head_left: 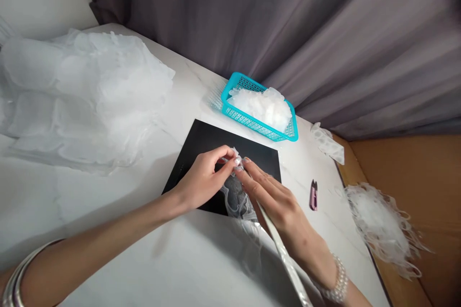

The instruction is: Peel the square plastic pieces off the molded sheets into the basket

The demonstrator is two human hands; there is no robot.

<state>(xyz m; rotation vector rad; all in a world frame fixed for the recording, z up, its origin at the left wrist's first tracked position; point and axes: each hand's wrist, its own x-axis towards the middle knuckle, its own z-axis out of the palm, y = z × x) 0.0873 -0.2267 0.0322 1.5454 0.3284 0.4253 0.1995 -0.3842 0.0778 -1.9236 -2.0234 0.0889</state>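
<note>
Over a black mat (194,139), my left hand (205,172) pinches the upper end of a translucent, whitish sheet piece (236,196) with rounded outlines. The piece hangs across the mat's front edge, its lower part lying on the table. My right hand (281,203) meets the left at the same end, fingers together and tips pressed on the piece; what exactly lies between them is small and partly hidden. A long, pale, shiny strip (283,249) runs under my right hand toward the bottom edge; I cannot tell whether the hand grips it.
Beyond the mat stands a turquoise basket (259,127) heaped with small translucent pieces (262,105). A large stack of translucent sheets (90,95) covers the left. Pink thread snips (314,196) lie right, near scraps (327,143). A cardboard box (406,167) holds stringy offcuts (382,225).
</note>
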